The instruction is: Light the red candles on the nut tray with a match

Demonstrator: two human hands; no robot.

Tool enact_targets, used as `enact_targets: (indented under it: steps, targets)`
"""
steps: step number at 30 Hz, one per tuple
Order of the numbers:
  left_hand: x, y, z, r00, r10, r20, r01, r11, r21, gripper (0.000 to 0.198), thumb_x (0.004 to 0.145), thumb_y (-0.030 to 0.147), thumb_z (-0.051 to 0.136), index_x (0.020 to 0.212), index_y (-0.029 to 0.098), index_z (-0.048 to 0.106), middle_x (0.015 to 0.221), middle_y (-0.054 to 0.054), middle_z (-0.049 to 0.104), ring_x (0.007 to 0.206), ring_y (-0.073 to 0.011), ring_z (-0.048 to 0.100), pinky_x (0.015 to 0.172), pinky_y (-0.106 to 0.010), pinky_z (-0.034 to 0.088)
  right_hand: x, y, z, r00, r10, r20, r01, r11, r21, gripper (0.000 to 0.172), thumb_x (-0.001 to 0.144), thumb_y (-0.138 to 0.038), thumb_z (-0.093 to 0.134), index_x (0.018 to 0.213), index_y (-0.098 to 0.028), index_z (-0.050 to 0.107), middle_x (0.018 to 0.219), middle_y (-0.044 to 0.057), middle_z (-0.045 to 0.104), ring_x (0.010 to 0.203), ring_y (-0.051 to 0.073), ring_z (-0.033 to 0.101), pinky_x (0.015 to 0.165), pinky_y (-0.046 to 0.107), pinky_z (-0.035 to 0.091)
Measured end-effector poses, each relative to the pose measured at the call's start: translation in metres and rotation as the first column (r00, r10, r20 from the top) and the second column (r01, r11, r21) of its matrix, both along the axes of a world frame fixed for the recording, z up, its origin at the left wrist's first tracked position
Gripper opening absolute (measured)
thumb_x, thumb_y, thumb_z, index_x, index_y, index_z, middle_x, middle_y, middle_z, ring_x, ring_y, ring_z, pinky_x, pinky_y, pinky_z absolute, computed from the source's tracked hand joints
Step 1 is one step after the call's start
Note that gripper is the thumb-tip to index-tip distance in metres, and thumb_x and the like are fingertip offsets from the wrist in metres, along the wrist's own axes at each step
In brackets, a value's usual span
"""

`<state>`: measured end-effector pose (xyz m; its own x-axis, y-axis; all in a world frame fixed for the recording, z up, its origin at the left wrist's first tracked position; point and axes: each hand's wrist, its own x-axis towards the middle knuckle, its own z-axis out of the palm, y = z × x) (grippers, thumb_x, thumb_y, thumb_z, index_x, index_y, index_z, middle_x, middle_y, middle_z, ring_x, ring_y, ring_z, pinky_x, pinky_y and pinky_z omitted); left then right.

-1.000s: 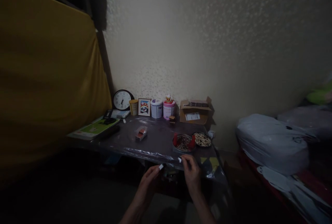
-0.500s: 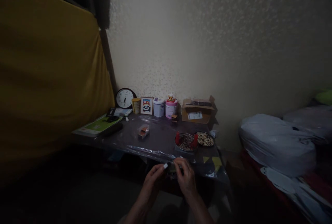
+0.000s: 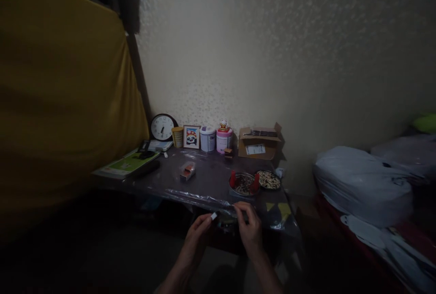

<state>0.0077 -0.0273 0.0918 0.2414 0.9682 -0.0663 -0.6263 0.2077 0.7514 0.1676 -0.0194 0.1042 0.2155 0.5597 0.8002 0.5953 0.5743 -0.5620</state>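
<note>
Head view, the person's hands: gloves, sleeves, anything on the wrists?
No gloves: left hand and right hand are bare. Forearms bare down to the frame edge, no sleeve in view. No watch, band or ring shows, but the light is dim.

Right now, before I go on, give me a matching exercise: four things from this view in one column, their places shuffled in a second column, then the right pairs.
Things:
1. clock
2. cardboard box
3. small white piece
4. green book

Places:
a. left edge of the table
b. pinched by the left hand
c. right end of the back row
d. left end of the back row

Pairs: 1-d, 2-c, 3-b, 4-a
</note>
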Motion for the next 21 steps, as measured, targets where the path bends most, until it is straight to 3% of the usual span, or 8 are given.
enact_targets:
  steps: [7,14,17,21]
  targets:
    - [0.008,-0.002,0.007,0.998,0.006,0.055,-0.006,1.000,0.006,0.012,0.072,0.025,0.061,0.079,0.016,0.066,0.077,-0.004,0.069,0.077,-0.0153,0.060,0.074,-0.025,0.042,-0.018,-0.008,-0.006,0.989,0.116,0.089,-0.115,0.993,-0.010,0.011,0.084,-0.017,0.048,0.083,-0.021,0.059,0.081,0.003,0.065,0.079,0.015,0.062,0.072,0.027,0.050]
    - [0.007,-0.001,0.007,0.999,0.025,0.031,-0.025,1.000,0.003,0.015,0.068,0.029,0.064,0.077,0.018,0.066,0.076,-0.004,0.069,0.077,-0.0172,0.060,0.076,-0.028,0.042,-0.015,-0.015,0.003,0.984,0.055,0.172,-0.072,0.992,0.100,0.016,0.084,-0.011,0.047,0.092,-0.021,0.057,0.089,0.005,0.065,0.087,0.016,0.060,0.078,0.031,0.049]
    - [0.007,0.000,0.008,0.999,0.046,0.022,-0.047,0.999,0.019,0.016,0.067,0.030,0.065,0.078,0.019,0.067,0.076,-0.003,0.069,0.077,-0.0165,0.060,0.077,-0.028,0.041,-0.012,-0.010,0.000,0.951,0.094,0.293,-0.115,0.992,0.056,0.017,0.085,-0.013,0.045,0.090,-0.021,0.059,0.086,0.004,0.066,0.082,0.016,0.061,0.076,0.031,0.049]
    - [0.003,0.001,0.005,0.999,0.034,0.033,-0.035,0.999,0.035,0.016,0.070,0.029,0.062,0.081,0.018,0.067,0.076,-0.004,0.069,0.074,-0.0155,0.060,0.074,-0.027,0.042,-0.001,0.004,-0.009,0.995,-0.009,0.097,0.014,0.999,-0.046,0.015,0.086,-0.022,0.045,0.082,-0.020,0.059,0.080,0.004,0.064,0.077,0.016,0.060,0.071,0.029,0.049]
